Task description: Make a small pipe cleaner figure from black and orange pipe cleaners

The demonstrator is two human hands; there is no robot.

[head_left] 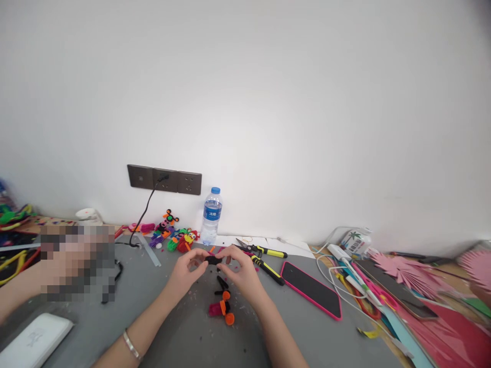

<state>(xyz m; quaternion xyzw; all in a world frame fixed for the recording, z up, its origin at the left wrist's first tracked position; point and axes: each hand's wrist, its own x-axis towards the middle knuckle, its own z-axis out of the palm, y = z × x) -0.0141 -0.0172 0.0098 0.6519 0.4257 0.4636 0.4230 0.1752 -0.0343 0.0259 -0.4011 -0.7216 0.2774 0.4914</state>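
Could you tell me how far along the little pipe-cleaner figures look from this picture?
Done: several colourful finished figures lie by the wall near the water bottle. In hand: the left hand and right hand pinch a small black piece between them. Left: a pink, orange and black part-made piece lies on the grey table below the hands, with pliers beside them.

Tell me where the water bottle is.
The water bottle stands upright at the back of the grey table, against the wall, just right of the wall sockets and beyond both hands.

Craft workshop, pipe-cleaner figures [174,235], cutters [261,250], grey table [184,337]
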